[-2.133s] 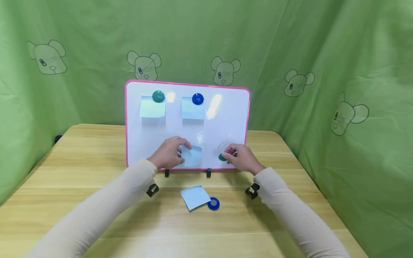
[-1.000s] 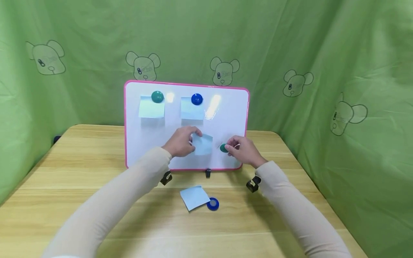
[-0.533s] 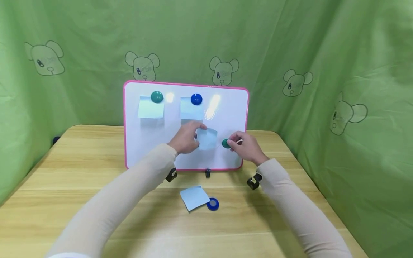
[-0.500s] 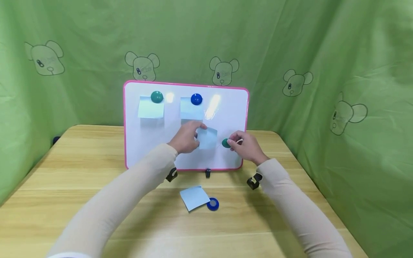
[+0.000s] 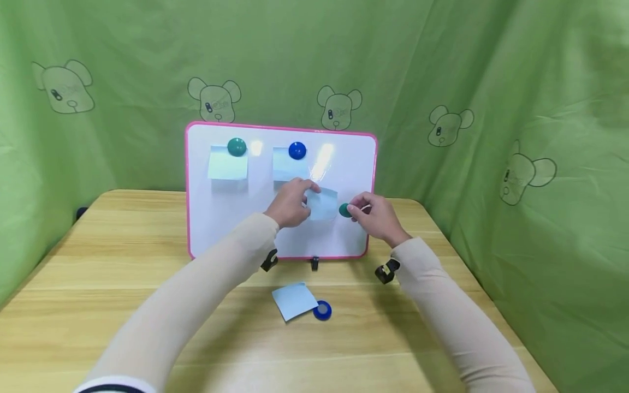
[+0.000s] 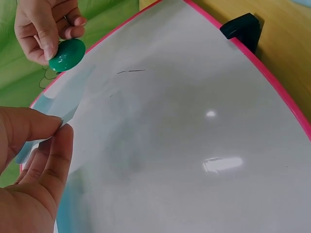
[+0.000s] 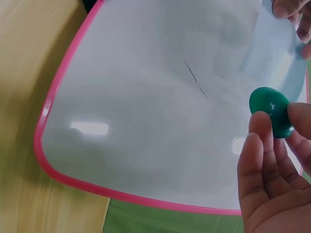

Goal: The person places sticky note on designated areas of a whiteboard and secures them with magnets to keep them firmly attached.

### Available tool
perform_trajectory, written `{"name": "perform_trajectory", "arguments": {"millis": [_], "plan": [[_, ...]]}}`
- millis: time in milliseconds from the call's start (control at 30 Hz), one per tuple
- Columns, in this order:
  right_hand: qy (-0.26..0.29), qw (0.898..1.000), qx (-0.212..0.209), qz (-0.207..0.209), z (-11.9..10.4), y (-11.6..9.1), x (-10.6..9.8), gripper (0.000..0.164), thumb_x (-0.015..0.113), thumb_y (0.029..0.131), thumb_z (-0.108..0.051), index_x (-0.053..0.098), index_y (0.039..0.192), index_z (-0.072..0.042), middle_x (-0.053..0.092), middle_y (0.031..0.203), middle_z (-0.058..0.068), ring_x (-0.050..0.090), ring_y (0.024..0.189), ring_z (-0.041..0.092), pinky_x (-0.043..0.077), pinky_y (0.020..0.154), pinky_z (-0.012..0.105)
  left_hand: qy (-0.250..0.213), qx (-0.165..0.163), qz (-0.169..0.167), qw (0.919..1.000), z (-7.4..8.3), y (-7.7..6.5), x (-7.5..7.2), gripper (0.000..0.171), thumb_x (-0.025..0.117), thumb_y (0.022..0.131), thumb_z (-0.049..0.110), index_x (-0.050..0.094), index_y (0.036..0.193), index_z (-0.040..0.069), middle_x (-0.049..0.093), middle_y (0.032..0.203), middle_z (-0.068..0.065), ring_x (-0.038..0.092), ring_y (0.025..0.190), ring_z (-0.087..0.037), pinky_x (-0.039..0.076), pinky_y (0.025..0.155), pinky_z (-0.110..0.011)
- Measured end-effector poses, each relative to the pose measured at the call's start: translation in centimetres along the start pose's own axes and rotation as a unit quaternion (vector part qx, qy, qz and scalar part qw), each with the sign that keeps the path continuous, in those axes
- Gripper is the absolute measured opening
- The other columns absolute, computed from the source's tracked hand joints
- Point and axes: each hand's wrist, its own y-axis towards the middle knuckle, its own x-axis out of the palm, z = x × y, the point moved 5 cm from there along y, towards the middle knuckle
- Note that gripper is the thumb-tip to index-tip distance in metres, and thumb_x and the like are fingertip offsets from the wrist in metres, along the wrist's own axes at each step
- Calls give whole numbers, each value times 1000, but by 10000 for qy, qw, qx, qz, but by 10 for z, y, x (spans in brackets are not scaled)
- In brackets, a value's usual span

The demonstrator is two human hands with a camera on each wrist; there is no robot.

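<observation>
Blue note (image 5: 325, 205), pinched by the left hand (image 5: 289, 204), is near the board's (image 5: 231, 224) right edge; the right hand (image 5: 377, 218) pinches a green magnet (image 5: 345, 210) beside it. Positioning seems the step; pinning would call for steadiness.

Whiteboard (image 5: 245, 218) stands on table (image 5: 344, 349), at 12 o'clock; curtain (image 5: 295, 54) behind. Whiteboard face, 10 o'clock: first note (image 5: 226, 166), first magnet (image 5: 237, 147) on its 1 o'clock edge. Face, 12 o'clock: second note (image 5: 285, 166), second magnet (image 5: 297, 150) likewise. Before face, toward 3 o'clock: held note (image 5: 325, 204), left hand (image 5: 290, 203) at its 9, held magnet (image 5: 345, 210) then right hand (image 5: 379, 217) at its 3. Table, 6 o'clock from whiteboard: loose note (image 5: 294, 302), loose magnet (image 5: 322, 310) at its 4 o'clock corner.
</observation>
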Motion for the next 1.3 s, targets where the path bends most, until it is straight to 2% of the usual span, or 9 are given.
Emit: {"name": "perform_trajectory", "arguments": {"millis": [300, 467, 667, 1033, 1300], "plan": [[-102, 9998, 48, 162, -1, 2, -8, 15, 61, 96, -16, 62, 99, -2, 66, 92, 12, 65, 81, 31, 52, 65, 35, -147, -163, 88, 9997, 1, 5, 1, 45, 64, 85, -4, 58, 126, 13, 52, 117, -7, 51, 100, -22, 54, 85, -32], [-227, 9993, 86, 300, -5, 3, -10, 15, 61, 96, -17, 62, 100, -2, 65, 93, 12, 62, 80, 25, 52, 66, 34, -206, -241, 230, 9992, -1, 6, 2, 49, 64, 85, -5, 56, 130, 12, 52, 123, -7, 54, 102, -22, 54, 86, -33], [-250, 9985, 82, 489, -7, 6, -17, 17, 61, 96, -17, 62, 102, -1, 65, 95, 14, 62, 81, 25, 52, 69, 35, -211, -279, 387, 9986, 3, 10, 5, 54, 64, 85, -5, 54, 135, 14, 50, 132, -5, 56, 104, -21, 53, 90, -35], [-212, 9970, 170, 723, -9, 12, -24, 20, 60, 96, -20, 62, 104, -2, 64, 100, 14, 61, 88, 27, 51, 73, 37, -410, -88, 603, 9973, 9, 17, 12, 63, 63, 84, -6, 47, 141, 17, 47, 135, -4, 55, 104, -19, 52, 90, -31], [-108, 9965, 240, 796, -11, 16, -25, 20, 61, 95, -20, 63, 104, -1, 65, 101, 14, 63, 88, 26, 51, 73, 34, -442, 32, 500, 9978, 10, 23, 17, 65, 67, 85, -1, 43, 143, 17, 44, 139, -3, 55, 104, -18, 52, 91, -31]]}}
